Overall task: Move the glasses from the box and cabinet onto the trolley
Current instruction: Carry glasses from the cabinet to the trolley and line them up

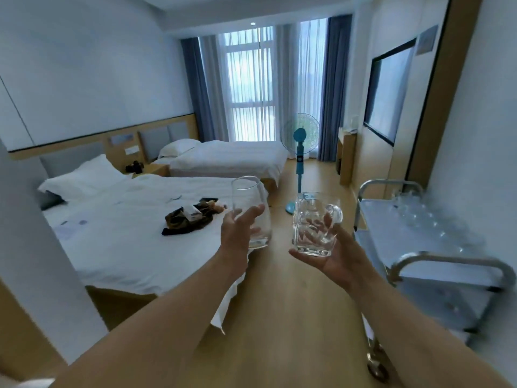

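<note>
A: What are the hands doing?

B: Both are raised over the wooden floor (279, 317), each with a glass. The left hand (237, 233) has its fingers curled round the lower part of a smooth tumbler (250, 211), thumb across the front. The tumbler stands upright, to the left of the trolley (436, 264) and well apart from it.

A: And the right hand?

B: The right hand (333, 256) cups a dimpled mug (314, 224) from below and behind, fingers bent up round its far side, palm under its base. The mug is upright, its handle pointing toward the trolley. It is nearer the trolley than the tumbler but not touching it.

A: Is anything on the trolley already?

B: Yes. Its top shelf holds a group of clear glasses (419, 217), toward the wall side. They are blurred, so I cannot count them. The steel handle loops stand at both ends.

A: What else lies around the trolley?

B: To its left, across the floor, is a white bed (126, 242) with a dark bundle of cloth (187, 219) on it. Beyond the trolley's far end stands a blue fan (300, 152), with a second bed (223, 158) and the curtained window (249, 88) behind. A dark screen (389, 93) hangs on the wall above the trolley.
</note>
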Demonstrator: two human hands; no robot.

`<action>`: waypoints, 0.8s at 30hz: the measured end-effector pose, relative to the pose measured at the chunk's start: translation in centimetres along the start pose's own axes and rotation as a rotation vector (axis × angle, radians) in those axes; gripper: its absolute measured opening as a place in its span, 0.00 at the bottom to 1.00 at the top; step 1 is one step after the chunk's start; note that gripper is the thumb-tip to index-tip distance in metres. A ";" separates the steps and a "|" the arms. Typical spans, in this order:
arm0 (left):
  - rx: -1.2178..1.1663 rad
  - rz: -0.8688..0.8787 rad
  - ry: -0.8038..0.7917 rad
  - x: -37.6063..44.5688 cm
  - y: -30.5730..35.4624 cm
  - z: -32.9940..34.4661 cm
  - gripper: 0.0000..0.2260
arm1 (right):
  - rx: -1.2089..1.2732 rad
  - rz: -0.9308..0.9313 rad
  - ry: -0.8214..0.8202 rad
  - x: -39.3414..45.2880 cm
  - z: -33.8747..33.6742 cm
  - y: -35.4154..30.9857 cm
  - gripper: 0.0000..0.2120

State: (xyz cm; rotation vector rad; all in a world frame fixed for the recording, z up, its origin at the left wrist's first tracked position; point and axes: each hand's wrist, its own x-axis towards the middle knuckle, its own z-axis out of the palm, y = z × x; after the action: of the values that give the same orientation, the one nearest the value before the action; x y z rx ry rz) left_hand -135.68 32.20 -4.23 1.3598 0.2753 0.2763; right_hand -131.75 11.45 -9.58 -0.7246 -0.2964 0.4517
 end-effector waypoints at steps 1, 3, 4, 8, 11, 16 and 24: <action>0.006 -0.012 -0.012 0.7 -0.4 1.2 0.40 | -0.009 0.002 0.025 0.3 -0.8 -0.8 0.30; 0.027 -0.028 -0.036 1.9 -1.2 3.3 0.42 | 0.001 0.024 0.079 0.7 -2.3 -2.2 0.37; 0.041 -0.036 -0.048 2.5 -1.6 4.2 0.41 | 0.015 0.025 0.096 0.9 -3.0 -2.9 0.40; 0.096 -0.067 -0.057 4.8 -3.6 7.1 0.35 | 0.004 -0.006 0.113 1.2 -5.8 -4.8 0.37; 0.125 -0.096 -0.062 6.7 -4.5 8.7 0.35 | 0.002 0.004 0.161 1.9 -7.7 -5.7 0.37; 0.165 -0.150 -0.121 10.9 -5.8 10.9 0.33 | -0.034 -0.054 0.270 3.5 -9.9 -6.8 0.50; 0.188 -0.119 -0.379 20.0 -7.0 14.2 0.36 | -0.150 -0.160 0.320 8.7 -13.6 -8.7 0.21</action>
State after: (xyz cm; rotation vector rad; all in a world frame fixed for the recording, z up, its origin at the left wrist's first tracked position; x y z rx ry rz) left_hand -111.75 24.87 -9.08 1.5436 0.0650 -0.1110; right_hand -116.14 2.28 -12.35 -0.8992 -0.0863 0.1582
